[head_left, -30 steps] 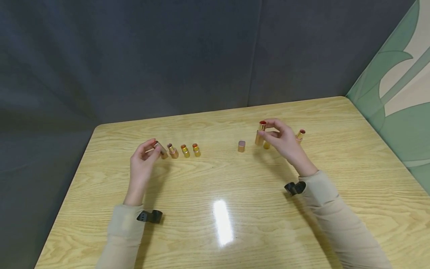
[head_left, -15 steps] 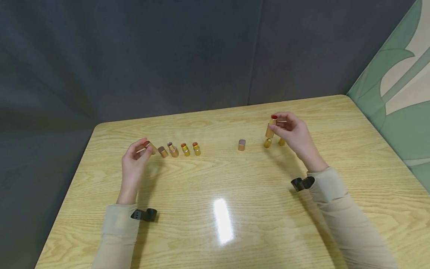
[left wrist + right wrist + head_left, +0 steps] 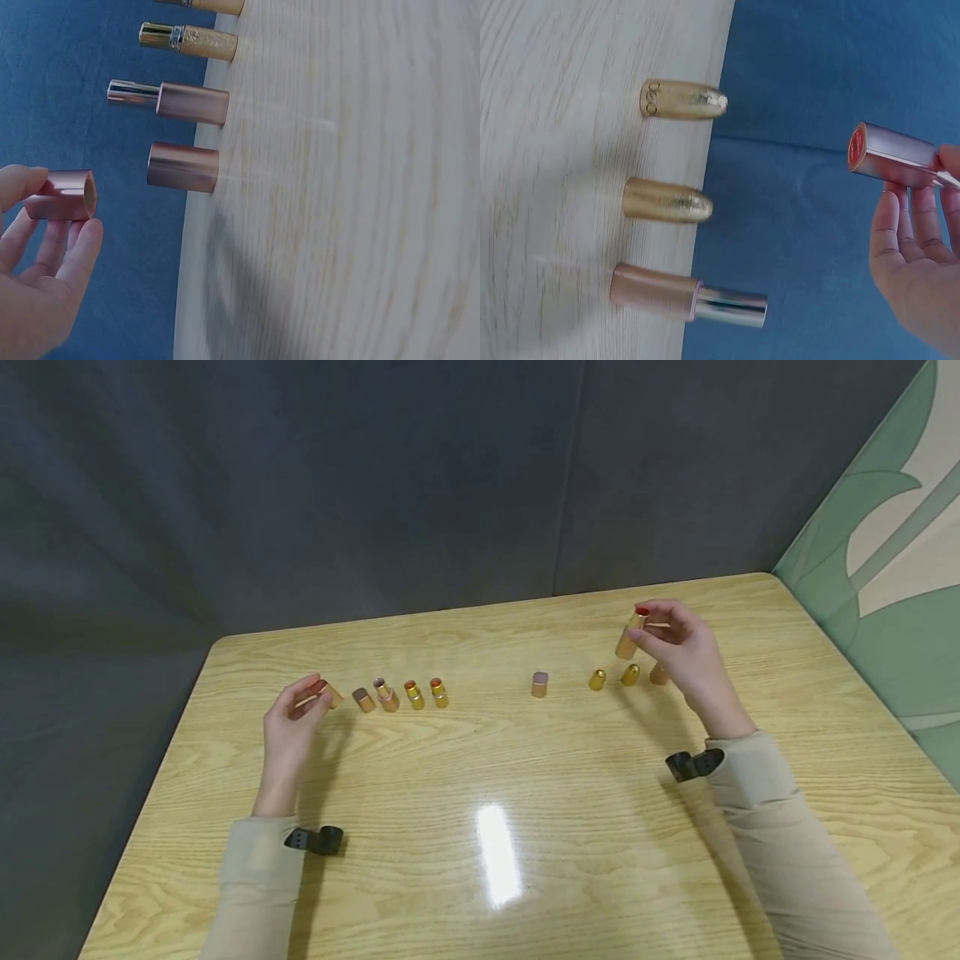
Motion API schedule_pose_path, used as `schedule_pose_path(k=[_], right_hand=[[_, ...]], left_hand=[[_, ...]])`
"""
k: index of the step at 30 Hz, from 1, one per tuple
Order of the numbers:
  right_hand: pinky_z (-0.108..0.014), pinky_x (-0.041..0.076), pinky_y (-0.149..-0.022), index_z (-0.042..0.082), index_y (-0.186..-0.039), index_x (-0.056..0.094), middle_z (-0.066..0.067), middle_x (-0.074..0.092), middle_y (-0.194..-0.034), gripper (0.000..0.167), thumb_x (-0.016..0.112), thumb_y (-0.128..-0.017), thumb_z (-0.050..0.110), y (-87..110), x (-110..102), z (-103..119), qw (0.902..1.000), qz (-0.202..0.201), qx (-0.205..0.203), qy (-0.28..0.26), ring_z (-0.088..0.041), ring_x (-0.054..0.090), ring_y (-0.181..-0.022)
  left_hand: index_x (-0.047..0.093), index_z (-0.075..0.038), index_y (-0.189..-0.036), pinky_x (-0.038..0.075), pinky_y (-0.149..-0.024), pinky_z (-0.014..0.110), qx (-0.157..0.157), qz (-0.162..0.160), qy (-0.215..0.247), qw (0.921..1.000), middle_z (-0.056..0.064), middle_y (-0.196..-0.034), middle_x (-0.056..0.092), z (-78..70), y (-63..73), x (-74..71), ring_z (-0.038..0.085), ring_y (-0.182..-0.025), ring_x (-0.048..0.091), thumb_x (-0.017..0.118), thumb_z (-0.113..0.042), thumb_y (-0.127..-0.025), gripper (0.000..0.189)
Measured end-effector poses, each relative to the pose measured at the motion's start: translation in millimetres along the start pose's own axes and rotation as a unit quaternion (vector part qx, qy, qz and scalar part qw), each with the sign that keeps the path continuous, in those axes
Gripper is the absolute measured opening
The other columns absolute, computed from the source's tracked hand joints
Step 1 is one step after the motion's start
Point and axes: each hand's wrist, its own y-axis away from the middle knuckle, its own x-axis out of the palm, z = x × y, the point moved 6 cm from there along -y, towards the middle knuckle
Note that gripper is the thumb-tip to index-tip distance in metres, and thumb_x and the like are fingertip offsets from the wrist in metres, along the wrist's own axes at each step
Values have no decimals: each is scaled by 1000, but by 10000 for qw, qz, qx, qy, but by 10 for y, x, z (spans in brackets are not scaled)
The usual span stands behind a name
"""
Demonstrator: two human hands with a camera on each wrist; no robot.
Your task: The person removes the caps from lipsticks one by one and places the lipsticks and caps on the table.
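Observation:
My left hand (image 3: 291,718) pinches a rose-gold lipstick cap (image 3: 66,195) in the air, its open end showing in the left wrist view. Beside it on the table stands another rose-gold cap (image 3: 184,166), then an uncapped rose-gold lipstick (image 3: 193,103). On the other side my right hand (image 3: 686,656) holds an uncapped rose-gold lipstick (image 3: 898,154) by its shiny upper tube, tilted and off the table. A red label shows on its base. Below it stand two gold bullet-shaped caps (image 3: 682,99) and an uncapped rose-gold lipstick (image 3: 667,294), partly hidden by the hand in the head view.
Two gold uncapped lipsticks (image 3: 438,693) end the left row. A lone rose-gold cap (image 3: 539,684) stands between the two groups. The wooden table (image 3: 420,877) meets a dark curtain (image 3: 390,485) at the back, with a green patterned panel (image 3: 885,552) at right.
The left hand has moved left with its cap, away from the standing cap. The right hand has carried its lipstick rightward, uncovering the two gold caps and now covering part of the standing lipstick.

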Motion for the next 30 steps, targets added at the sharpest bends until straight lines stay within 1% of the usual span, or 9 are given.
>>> schedule_pose_path(k=[5,9,12,15,17,20,24,26,30], right_hand=[[-3,45,-77,30,-109,58,26,55,-98,26,63,-92,12,-7,-100,-25,9996,-248,-39,-98,8,55,-91],[-5,46,-73,30,-111,59,26,56,-98,24,63,-92,15,-2,-185,-61,9988,-453,63,-201,8,55,-90],[-7,47,-69,28,-112,60,25,58,-98,24,64,-91,16,-2,-238,-100,9969,-590,167,-496,7,56,-89],[-6,48,-69,27,-112,60,23,59,-98,25,65,-90,15,-7,-286,-131,9951,-682,203,-692,7,57,-89],[-5,48,-71,25,-112,61,22,60,-98,26,66,-89,14,-9,-318,-151,9935,-724,226,-843,6,58,-89],[-3,46,-73,28,-111,61,23,60,-97,26,67,-89,15,-11,-378,-183,9928,-821,264,-836,6,57,-89],[-2,46,-74,24,-113,62,20,59,-96,27,67,-88,13,-14,-457,-231,9904,-942,296,-963,6,57,-88],[-2,46,-73,24,-113,62,19,58,-96,27,67,-88,12,-15,-493,-255,9902,-998,326,-925,7,57,-87],[-1,45,-72,30,-111,60,21,55,-96,27,65,-90,15,-16,-558,-305,9919,-1086,420,-500,10,56,-87]], left_hand=[[51,-7,-135,46,-84,5,-112,112,31,9999,-22,-106,54,34,-15,2,-2,-102,52,60,-19,-94,43],[50,-9,-137,46,-86,5,-201,215,-31,9996,-20,-110,55,68,-28,7,2,-109,52,60,-21,-94,45],[49,-9,-137,46,-87,6,-228,260,-89,9994,-19,-112,55,88,-41,11,4,-112,52,60,-22,-94,46],[49,-8,-138,46,-86,5,-255,307,-151,9991,-19,-111,54,105,-49,17,2,-109,52,60,-21,-95,47],[49,-6,-137,46,-85,5,-276,368,-206,9987,-15,-112,55,112,-52,22,-2,-105,52,60,-19,-95,46],[49,-5,-137,46,-84,4,-280,495,-342,9978,-5,-119,57,122,-61,34,-6,-99,52,59,-18,-95,45],[49,-5,-137,46,-83,3,-293,571,-474,9968,5,-127,55,140,-74,34,-7,-98,52,58,-17,-95,44],[49,-5,-137,46,-83,4,-322,574,-484,9967,3,-125,56,152,-80,28,-7,-97,52,59,-17,-95,44],[49,-5,-136,46,-83,5,-408,585,-485,9963,-6,-116,55,181,-90,10,-7,-96,52,59,-17,-95,45]])
